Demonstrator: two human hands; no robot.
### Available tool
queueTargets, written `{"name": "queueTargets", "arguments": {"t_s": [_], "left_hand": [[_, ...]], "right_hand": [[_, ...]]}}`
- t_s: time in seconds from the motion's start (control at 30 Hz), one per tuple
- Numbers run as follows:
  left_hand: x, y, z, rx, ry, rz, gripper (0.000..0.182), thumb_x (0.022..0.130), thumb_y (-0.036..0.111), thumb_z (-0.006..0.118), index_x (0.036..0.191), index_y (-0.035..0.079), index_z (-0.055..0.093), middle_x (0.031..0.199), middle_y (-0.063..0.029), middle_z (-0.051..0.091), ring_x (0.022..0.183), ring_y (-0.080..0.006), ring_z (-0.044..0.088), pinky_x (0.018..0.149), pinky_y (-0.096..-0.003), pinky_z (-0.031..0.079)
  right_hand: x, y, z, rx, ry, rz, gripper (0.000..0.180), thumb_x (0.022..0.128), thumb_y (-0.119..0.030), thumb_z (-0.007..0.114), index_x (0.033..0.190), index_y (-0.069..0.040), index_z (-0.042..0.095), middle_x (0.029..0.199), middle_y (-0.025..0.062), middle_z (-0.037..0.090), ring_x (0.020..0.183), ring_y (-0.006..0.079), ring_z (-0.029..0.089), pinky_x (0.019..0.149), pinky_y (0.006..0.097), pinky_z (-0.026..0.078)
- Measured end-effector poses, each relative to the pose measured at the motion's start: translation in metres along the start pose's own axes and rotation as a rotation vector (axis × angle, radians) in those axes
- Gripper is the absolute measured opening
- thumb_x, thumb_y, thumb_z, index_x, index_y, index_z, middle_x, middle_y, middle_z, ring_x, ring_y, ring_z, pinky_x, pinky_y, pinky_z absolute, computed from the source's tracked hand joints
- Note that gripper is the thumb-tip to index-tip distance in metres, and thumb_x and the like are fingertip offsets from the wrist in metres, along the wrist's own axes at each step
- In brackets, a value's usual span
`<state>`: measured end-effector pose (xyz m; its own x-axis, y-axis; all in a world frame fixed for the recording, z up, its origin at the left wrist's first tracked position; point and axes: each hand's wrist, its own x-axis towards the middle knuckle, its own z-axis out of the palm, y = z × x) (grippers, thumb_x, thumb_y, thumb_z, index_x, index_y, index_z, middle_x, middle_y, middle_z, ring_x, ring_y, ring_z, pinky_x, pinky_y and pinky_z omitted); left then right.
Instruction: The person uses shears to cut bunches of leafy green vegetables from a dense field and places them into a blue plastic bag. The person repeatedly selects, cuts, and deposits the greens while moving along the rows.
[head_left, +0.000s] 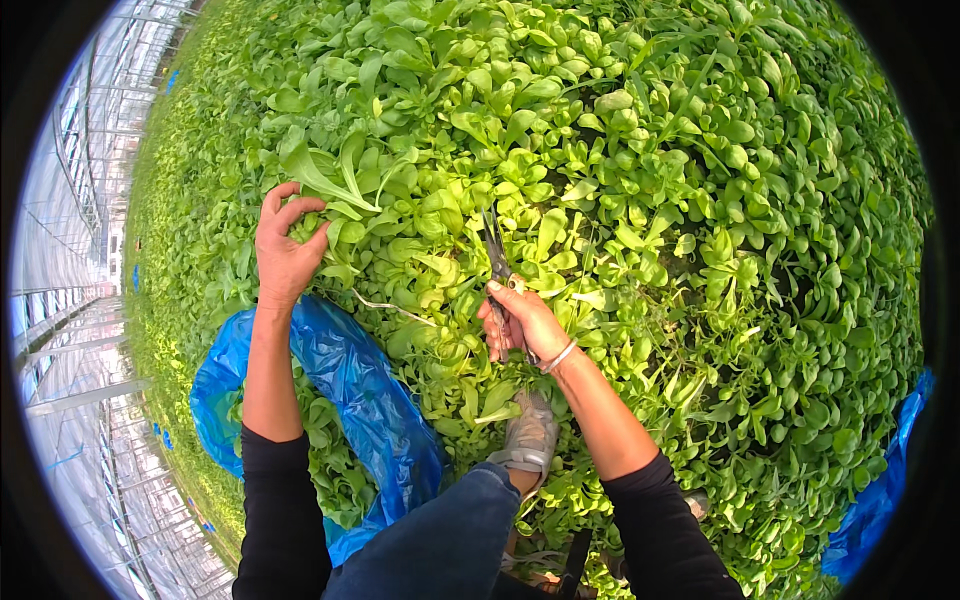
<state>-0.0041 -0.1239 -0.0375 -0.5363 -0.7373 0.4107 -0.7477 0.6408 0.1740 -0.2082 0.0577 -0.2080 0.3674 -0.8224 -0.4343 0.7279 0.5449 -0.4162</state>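
My right hand (521, 322) grips a pair of garden snips (496, 255) by the handles, with the dark, narrow blades pointing up the picture over the low leafy greens (442, 217). The blades look slightly parted. To the left, my left hand (289, 240) is raised above the plants, thumb and fingers curved near a loose leafy sprig (322, 176) with a pale stem; whether the fingers hold it, I cannot tell. Below that hand a blue plastic bag (360, 397) stands with its mouth wide, and cut greens (330, 450) lie inside it.
My shoe (532, 435) stands among the plants, right beside the bag. Another blue plastic bag (874, 495) lies at the far right edge. Dense greens spread all around. A white string (394, 307) crosses the leaves above the bag. Greenhouse framing (82, 300) shows at the left.
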Motion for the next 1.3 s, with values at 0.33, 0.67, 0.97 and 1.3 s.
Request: {"name": "queueTargets", "arguments": {"t_s": [0.33, 0.67, 0.97, 1.3], "left_hand": [[-0.006, 0.030, 0.047, 0.292, -0.728, 0.202, 0.041, 0.068, 0.008, 0.062, 0.108, 0.009, 0.056, 0.087, -0.0116, 0.061, 0.079, -0.0344, 0.063, 0.064, -0.0448, 0.051], [0.016, -0.014, 0.127, 0.477, -0.783, -0.043, 0.045, 0.069, 0.016, 0.065, 0.113, 0.010, 0.058, 0.096, -0.0133, 0.067, 0.089, -0.0345, 0.065, 0.073, -0.0427, 0.054], [-0.020, -0.026, 0.094, 0.217, -0.449, -0.028, 0.032, 0.074, 0.023, 0.065, 0.105, 0.014, 0.067, 0.089, -0.0123, 0.064, 0.081, -0.0348, 0.064, 0.068, -0.0445, 0.052], [-0.050, -0.031, 0.073, 0.312, -0.417, 0.122, 0.038, 0.068, 0.011, 0.075, 0.103, 0.016, 0.062, 0.116, -0.0105, 0.052, 0.084, -0.0316, 0.062, 0.067, -0.0413, 0.052]], "right_hand": [[0.071, 0.003, 0.034, 0.035, 0.032, 0.384, 0.054, 0.093, -0.055, 0.047, 0.090, -0.002, 0.055, 0.065, 0.0045, 0.054, 0.054, 0.0183, 0.057, 0.059, 0.0401, 0.057], [0.128, -0.020, 0.035, 0.143, 0.109, 0.415, 0.053, 0.089, -0.055, 0.052, 0.110, -0.006, 0.047, 0.089, 0.0145, 0.055, 0.072, 0.0276, 0.060, 0.071, 0.0548, 0.057], [0.096, -0.016, 0.028, -0.255, 0.178, 0.064, 0.041, 0.090, -0.045, 0.059, 0.086, -0.005, 0.049, 0.060, 0.0047, 0.049, 0.042, 0.0142, 0.047, 0.039, 0.0300, 0.046], [0.082, -0.031, 0.018, -0.230, 0.084, 0.240, 0.049, 0.091, -0.052, 0.054, 0.078, -0.004, 0.055, 0.064, 0.0048, 0.056, 0.052, 0.0176, 0.059, 0.049, 0.0361, 0.057]]}}
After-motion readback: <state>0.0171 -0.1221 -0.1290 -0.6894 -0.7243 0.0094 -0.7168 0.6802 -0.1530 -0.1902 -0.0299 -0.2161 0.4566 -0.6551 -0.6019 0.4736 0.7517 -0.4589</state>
